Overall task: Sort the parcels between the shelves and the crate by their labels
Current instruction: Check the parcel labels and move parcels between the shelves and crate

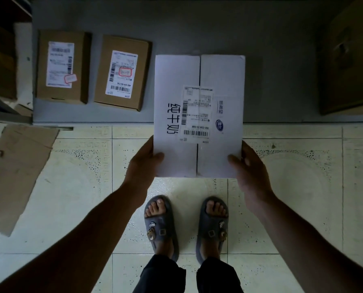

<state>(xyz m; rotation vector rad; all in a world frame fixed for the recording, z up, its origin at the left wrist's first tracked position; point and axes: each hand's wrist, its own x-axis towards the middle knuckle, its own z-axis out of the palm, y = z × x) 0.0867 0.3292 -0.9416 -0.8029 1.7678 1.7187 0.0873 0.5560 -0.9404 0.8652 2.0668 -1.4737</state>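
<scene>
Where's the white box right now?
Head view, centre: the white box is held between left hand and right hand over the front edge of the grey shelf, right of a brown parcel.

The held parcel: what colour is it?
White parcel with black lettering, gripped by left hand and right hand; head view.

Place: a small parcel stockroom.
Shelving: a low grey shelf board [197, 28] bears a brown cardboard box [78, 60] at its left end, a second brown cardboard box [143, 81] just beside it, and a large brown carton [349, 60] at its right end.
Labels: white barcoded shipping labels [60, 64] on both boxes and on a white cardboard carton [176, 81] over the front edge.
Floor: pale square tiles [70, 208], with a flattened brown cardboard sheet [18, 176].
</scene>
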